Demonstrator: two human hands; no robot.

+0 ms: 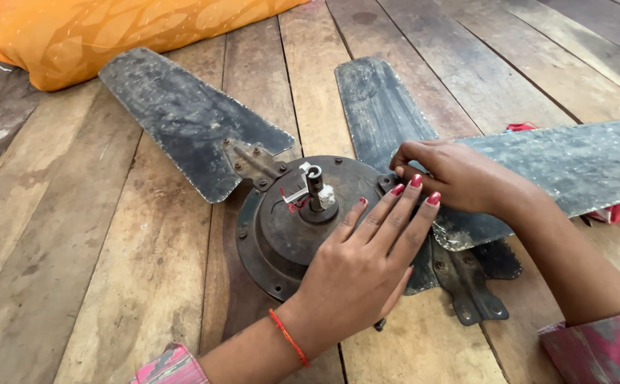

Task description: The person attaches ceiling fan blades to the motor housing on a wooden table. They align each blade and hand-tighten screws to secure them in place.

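An old ceiling fan (303, 220) is lying on the wooden plank floor (75, 270), its dark round motor housing near the middle of the scene. The left hand (363, 267) is lying flat, fingers spread, on the housing's right side, gripping nothing. The right hand (455, 174) is resting just beyond it, fingers curled at the root of the right blade (573, 163); whether they are pinching anything cannot be told. Two more dusty blades are fanning out far-left (182, 117) and far (377, 107). An orange cushion (111, 32) is lying at the far left.
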